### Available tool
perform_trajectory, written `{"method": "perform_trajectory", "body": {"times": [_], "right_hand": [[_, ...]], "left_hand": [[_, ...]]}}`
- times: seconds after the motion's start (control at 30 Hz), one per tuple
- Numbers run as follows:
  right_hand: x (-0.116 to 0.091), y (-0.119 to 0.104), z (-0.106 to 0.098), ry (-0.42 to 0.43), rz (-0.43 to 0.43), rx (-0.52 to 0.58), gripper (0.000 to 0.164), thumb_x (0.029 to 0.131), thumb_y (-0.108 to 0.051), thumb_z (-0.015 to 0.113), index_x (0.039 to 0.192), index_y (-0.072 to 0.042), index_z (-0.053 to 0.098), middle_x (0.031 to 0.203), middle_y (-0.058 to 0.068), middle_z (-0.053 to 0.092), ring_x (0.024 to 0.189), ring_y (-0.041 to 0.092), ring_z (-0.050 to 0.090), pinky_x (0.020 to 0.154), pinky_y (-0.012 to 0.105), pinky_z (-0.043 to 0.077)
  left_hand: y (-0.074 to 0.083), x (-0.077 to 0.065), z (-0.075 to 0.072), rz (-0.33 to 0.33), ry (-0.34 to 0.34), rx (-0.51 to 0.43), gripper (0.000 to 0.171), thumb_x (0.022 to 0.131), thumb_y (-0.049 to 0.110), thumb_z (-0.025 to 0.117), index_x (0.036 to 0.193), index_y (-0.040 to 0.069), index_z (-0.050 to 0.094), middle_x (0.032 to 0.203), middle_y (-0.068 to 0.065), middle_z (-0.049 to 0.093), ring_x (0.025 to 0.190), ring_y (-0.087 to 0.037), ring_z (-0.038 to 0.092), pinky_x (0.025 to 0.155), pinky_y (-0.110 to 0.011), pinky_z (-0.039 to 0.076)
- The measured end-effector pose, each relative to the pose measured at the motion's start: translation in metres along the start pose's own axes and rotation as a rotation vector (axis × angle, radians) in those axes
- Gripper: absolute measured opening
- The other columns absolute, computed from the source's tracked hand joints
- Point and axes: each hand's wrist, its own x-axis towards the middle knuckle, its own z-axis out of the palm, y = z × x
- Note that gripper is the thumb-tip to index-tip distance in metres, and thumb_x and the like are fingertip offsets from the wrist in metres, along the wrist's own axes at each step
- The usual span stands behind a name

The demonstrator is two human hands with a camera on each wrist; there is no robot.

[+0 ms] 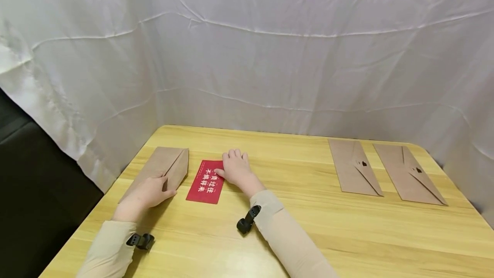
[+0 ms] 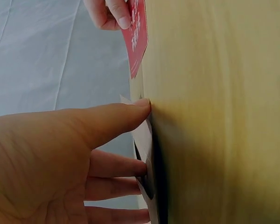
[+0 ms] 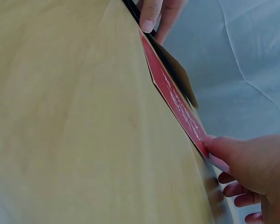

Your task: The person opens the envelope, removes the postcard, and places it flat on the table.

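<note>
A brown paper envelope (image 1: 154,164) lies at the left of the table, its right side raised and a flap fold showing. My left hand (image 1: 148,191) holds it at that side. In the left wrist view the thumb is at the paper's edge, and a fingertip reaches a dark gap between the paper layers (image 2: 147,149). Just right of the envelope is a red card (image 1: 204,183) with white characters. My right hand (image 1: 236,168) pinches its far right corner, thumb on the printed face. The fingers below are partly hidden by the card in the right wrist view.
Two more brown envelopes, one (image 1: 353,168) beside the other (image 1: 409,175), lie at the right of the wooden table (image 1: 278,218). A pale curtain (image 1: 247,67) hangs behind the table's back edge. Something black (image 1: 31,192) stands beyond the left edge.
</note>
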Motion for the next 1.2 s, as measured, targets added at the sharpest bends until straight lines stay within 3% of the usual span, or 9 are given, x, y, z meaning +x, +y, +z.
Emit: {"method": "perform_trajectory", "body": {"times": [0.17, 0.5, 0.7, 0.8, 0.97, 1.2], "right_hand": [[-0.001, -0.004, 0.000, -0.008, 0.006, 0.006, 0.060, 0.093, -0.061, 0.050, 0.130, -0.013, 0.051, 0.118, 0.005, 0.049, 0.115, 0.022, 0.041, 0.098, 0.040, 0.032], [-0.001, -0.008, 0.003, -0.012, 0.014, 0.022, 0.059, 0.093, -0.060, 0.050, 0.131, -0.015, 0.049, 0.116, 0.004, 0.048, 0.114, 0.021, 0.041, 0.097, 0.039, 0.032], [0.004, -0.003, -0.001, 0.111, -0.028, 0.040, 0.057, 0.095, -0.055, 0.052, 0.136, -0.016, 0.047, 0.120, 0.004, 0.053, 0.116, 0.023, 0.045, 0.094, 0.039, 0.034], [0.006, 0.002, -0.008, 0.167, -0.034, 0.067, 0.056, 0.096, -0.050, 0.054, 0.139, -0.016, 0.046, 0.127, 0.006, 0.054, 0.121, 0.024, 0.047, 0.098, 0.042, 0.036], [0.007, 0.014, -0.023, 0.201, -0.016, 0.099, 0.051, 0.096, -0.046, 0.055, 0.138, -0.017, 0.049, 0.134, 0.007, 0.054, 0.127, 0.026, 0.047, 0.102, 0.045, 0.038], [0.004, 0.034, -0.043, 0.235, 0.006, 0.134, 0.046, 0.097, -0.043, 0.055, 0.133, -0.016, 0.053, 0.136, 0.006, 0.053, 0.130, 0.028, 0.047, 0.104, 0.049, 0.038]], "left_hand": [[0.000, -0.002, 0.001, 0.002, -0.003, -0.002, 0.051, 0.088, 0.029, 0.069, 0.120, -0.009, 0.056, 0.116, -0.032, 0.063, 0.108, -0.047, 0.061, 0.093, -0.056, 0.048], [0.000, -0.004, -0.001, -0.016, -0.030, -0.011, 0.056, 0.089, 0.031, 0.068, 0.125, -0.009, 0.054, 0.122, -0.033, 0.060, 0.113, -0.049, 0.058, 0.096, -0.057, 0.047], [-0.003, -0.003, -0.003, -0.016, -0.028, -0.014, 0.052, 0.089, 0.037, 0.067, 0.121, -0.002, 0.057, 0.114, -0.027, 0.065, 0.102, -0.042, 0.064, 0.089, -0.056, 0.050], [-0.004, 0.000, -0.006, -0.008, -0.015, -0.009, 0.052, 0.089, 0.039, 0.066, 0.120, -0.002, 0.058, 0.110, -0.026, 0.067, 0.098, -0.042, 0.065, 0.087, -0.056, 0.050], [-0.003, 0.006, -0.014, 0.006, 0.024, 0.005, 0.057, 0.093, 0.040, 0.061, 0.128, -0.004, 0.056, 0.117, -0.029, 0.065, 0.106, -0.049, 0.062, 0.087, -0.061, 0.050], [0.007, 0.007, -0.033, 0.018, 0.126, 0.013, 0.052, 0.096, 0.038, 0.057, 0.133, 0.002, 0.056, 0.128, -0.027, 0.061, 0.110, -0.050, 0.060, 0.087, -0.061, 0.050]]}}
